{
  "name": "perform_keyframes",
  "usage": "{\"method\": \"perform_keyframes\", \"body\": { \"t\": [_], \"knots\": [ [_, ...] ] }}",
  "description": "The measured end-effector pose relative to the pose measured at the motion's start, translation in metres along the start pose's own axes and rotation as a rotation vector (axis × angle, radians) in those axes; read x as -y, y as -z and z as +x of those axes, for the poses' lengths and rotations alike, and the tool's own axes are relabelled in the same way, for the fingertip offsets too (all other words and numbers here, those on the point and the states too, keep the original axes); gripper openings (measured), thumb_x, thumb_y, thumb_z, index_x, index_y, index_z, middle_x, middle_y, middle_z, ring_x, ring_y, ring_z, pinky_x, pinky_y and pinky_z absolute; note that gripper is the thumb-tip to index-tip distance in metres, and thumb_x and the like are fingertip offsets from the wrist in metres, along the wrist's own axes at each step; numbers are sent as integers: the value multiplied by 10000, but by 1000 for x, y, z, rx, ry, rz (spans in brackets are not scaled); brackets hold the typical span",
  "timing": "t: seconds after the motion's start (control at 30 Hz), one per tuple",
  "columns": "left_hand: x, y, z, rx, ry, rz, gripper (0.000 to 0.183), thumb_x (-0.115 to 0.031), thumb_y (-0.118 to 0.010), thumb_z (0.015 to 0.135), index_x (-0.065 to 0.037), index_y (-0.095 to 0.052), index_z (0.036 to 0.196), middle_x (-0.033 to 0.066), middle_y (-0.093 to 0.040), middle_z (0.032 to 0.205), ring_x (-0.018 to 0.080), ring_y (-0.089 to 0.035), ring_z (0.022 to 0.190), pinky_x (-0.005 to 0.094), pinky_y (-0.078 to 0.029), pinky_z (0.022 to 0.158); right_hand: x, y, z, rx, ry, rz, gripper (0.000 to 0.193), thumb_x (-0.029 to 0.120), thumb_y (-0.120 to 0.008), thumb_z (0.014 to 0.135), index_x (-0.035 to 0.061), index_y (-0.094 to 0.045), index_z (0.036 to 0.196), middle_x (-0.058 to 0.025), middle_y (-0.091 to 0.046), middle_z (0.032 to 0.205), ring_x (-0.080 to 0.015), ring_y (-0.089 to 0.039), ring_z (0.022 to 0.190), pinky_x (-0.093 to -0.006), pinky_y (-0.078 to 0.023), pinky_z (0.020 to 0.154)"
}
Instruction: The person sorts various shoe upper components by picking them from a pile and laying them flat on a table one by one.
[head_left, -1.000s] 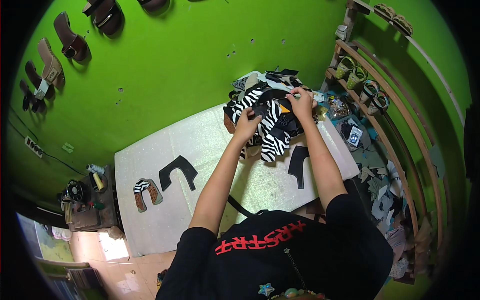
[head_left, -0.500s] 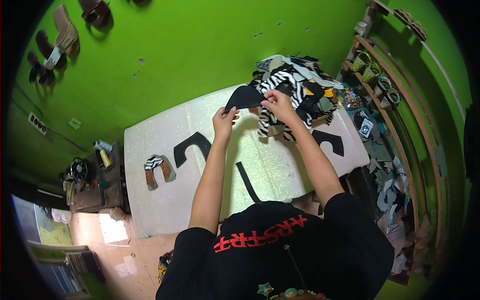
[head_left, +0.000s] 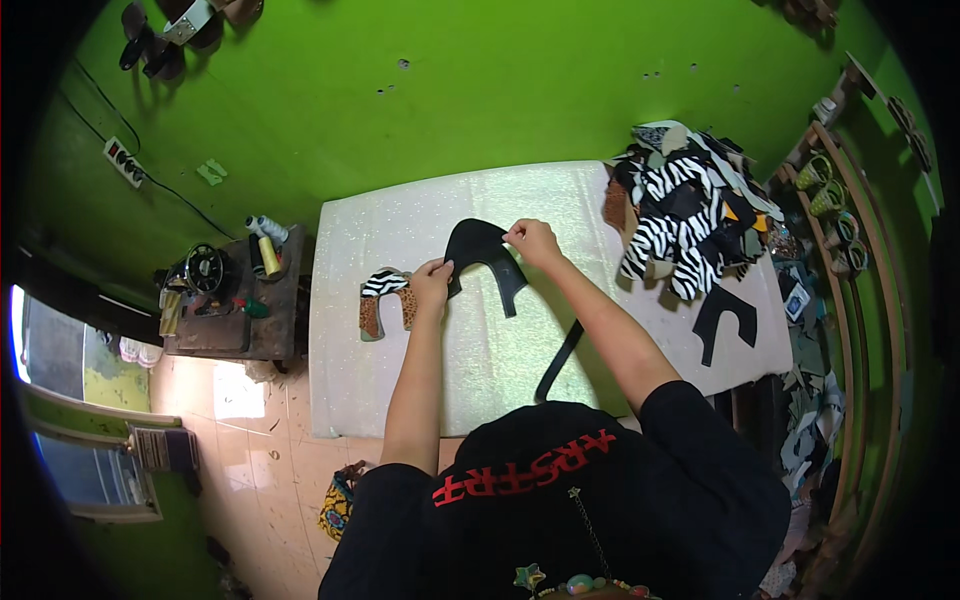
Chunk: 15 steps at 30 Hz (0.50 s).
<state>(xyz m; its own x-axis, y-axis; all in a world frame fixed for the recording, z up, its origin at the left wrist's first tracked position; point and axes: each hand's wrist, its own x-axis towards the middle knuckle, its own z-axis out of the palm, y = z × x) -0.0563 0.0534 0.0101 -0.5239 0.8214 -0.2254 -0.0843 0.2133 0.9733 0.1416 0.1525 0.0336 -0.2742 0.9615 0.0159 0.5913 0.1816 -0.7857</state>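
Green walls behind a pale bench (head_left: 420,390). Both hands pinch one black U-shaped cutout (head_left: 482,250) held just above it: left hand (head_left: 432,279) gripping the lower-left edge, right hand (head_left: 532,240) gripping the top. Piece looks thin, light, floppy; best held at two edges. Zebra-print scrap pile (head_left: 685,205) at right; small patterned cutout (head_left: 385,300) beside left hand.

A black, arch-shaped cut piece (head_left: 484,255) is held flat just above the white table, pinched at both ends.
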Motion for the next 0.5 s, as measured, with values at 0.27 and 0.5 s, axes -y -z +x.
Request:
{"method": "perform_keyframes", "body": {
  "t": [0.27,0.5],
  "knots": [
    [56,31,43,-80,-68,370,186,-98,-694,743,18,-638,877,120,-672,734,176,-630,631,282,-488,588,-3,-63,20,47,-122,-77,209,231,-700,737,67,-626,843,-126,-666,820,-291,-642,789,-389,-500,718],
    [61,19,49,-129,-152,541,188,-121,-677,755,18,-632,874,137,-666,732,241,-647,663,332,-491,637,-24,-88,30,-55,-104,-121,184,173,-695,728,38,-616,824,-116,-633,693,-264,-628,671,-359,-491,634]
  ]
}}
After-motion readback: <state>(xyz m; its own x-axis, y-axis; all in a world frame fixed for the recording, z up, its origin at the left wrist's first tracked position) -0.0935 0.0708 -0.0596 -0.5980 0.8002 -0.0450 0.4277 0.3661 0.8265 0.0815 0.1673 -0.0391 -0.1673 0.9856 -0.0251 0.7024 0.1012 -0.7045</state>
